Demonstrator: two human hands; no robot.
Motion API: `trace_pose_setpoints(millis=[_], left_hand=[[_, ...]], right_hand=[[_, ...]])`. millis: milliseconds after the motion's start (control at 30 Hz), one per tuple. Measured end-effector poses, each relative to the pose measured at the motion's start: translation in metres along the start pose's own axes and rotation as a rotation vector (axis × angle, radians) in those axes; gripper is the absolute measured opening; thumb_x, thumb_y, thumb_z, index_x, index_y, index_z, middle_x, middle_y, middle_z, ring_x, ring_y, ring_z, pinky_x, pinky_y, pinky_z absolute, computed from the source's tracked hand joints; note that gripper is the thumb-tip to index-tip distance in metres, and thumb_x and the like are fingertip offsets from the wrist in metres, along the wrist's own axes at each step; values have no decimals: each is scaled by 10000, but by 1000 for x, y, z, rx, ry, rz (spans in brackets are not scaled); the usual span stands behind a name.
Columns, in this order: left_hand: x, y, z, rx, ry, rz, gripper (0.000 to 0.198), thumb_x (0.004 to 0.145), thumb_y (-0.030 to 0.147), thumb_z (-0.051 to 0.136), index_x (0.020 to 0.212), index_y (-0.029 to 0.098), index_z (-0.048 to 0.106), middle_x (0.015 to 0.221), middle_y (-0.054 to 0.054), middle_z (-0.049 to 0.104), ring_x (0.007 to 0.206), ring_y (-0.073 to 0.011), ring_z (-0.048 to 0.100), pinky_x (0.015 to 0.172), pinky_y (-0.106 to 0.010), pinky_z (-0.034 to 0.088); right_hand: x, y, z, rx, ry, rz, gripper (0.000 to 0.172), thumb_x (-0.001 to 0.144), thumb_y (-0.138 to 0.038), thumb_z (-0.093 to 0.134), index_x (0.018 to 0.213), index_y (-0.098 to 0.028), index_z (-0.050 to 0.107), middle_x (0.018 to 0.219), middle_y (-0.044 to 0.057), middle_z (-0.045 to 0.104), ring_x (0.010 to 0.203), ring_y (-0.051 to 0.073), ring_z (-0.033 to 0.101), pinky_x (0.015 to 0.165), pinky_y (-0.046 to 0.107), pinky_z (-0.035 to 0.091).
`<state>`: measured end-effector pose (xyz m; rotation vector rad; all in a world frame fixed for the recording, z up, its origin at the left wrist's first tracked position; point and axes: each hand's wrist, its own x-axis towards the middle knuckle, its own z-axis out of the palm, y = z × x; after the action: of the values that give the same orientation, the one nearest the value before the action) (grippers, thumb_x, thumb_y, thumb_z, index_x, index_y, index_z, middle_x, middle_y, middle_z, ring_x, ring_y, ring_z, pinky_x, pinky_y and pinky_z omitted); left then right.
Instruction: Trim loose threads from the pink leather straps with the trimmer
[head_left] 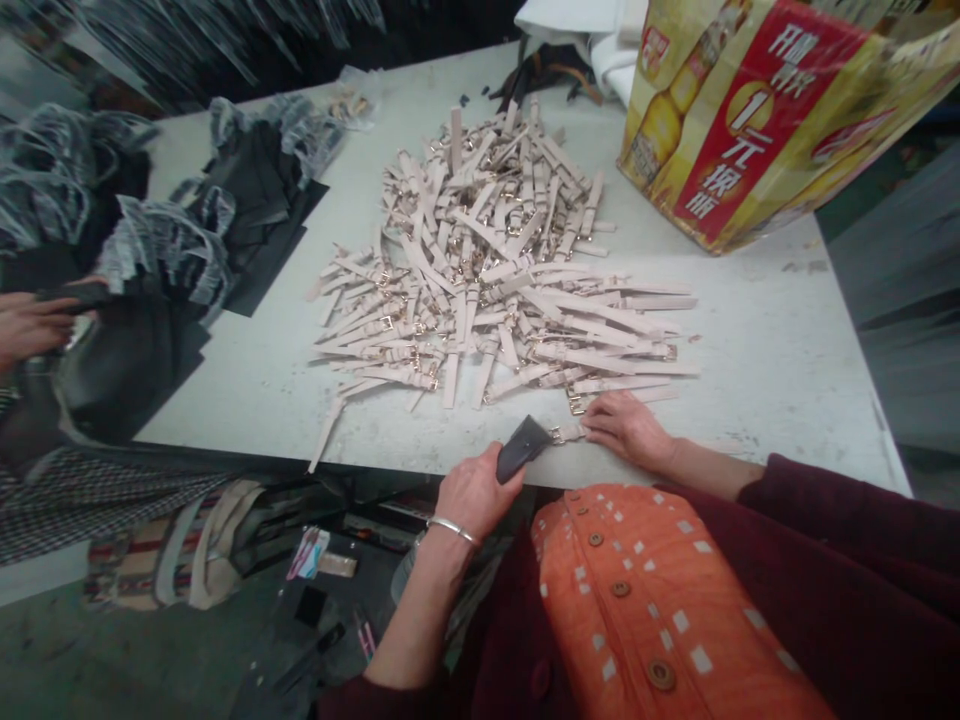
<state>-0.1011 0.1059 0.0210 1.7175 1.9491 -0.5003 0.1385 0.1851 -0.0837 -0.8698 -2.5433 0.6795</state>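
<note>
Near the table's front edge, my left hand (476, 492), with a bangle on its wrist, grips a dark flat piece (523, 447). Just right of that piece is a pale strap with a metal buckle (568, 434), and the fingers of my right hand (626, 430) are closed on its right end. Whether the buckle is fastened to the dark piece I cannot tell. Beyond both hands lies a big heap of pale buckled straps (480, 230), its front rows spread out sideways. One strap (324, 435) hangs toward the front edge at the left.
A yellow and red carton (731, 120) stands at the back right of the white table (780, 350). Dark pieces with plastic-wrapped loops (259, 190) lie at the left. Another person's hand (30, 325) holds dark material at the far left. A striped bundle (172, 550) sits below the table.
</note>
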Motion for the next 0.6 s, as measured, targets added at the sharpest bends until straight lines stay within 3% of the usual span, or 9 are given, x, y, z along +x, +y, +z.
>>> trace_pose_setpoints(millis=[167,333,467,600], left_hand=[[4,12,-1,9,-10,78,369,802,523,425,1004,238,544,854,-62,663,825,-202,627,681,-259,425],[20,22,-1,-36,82,128,363,813,515,398,980,234,554,832,-57,664,788,-198,626,632,-253,415],[24,21,-3,-54,82,110,372,815,509,396,984,219,557,825,-59,665,770,-189,625,627,-245,409],[12,13,0,-35,33,93,351,805,506,423,974,229,557,808,-49,665,775,-194,631,618,-240,410]], right_hand=[[-1,2,1,26,19,-7,239,867,-361,491,930,-188,642,900,84,584,855,203,486,750,346,329],[-1,3,4,18,17,-20,224,861,-356,503,902,-186,643,893,81,582,851,205,481,753,348,324],[-2,3,4,5,23,-11,216,862,-341,505,909,-178,639,879,78,582,847,198,478,760,345,323],[-2,2,4,-2,41,-15,222,863,-342,504,935,-183,640,864,73,589,840,193,481,754,340,320]])
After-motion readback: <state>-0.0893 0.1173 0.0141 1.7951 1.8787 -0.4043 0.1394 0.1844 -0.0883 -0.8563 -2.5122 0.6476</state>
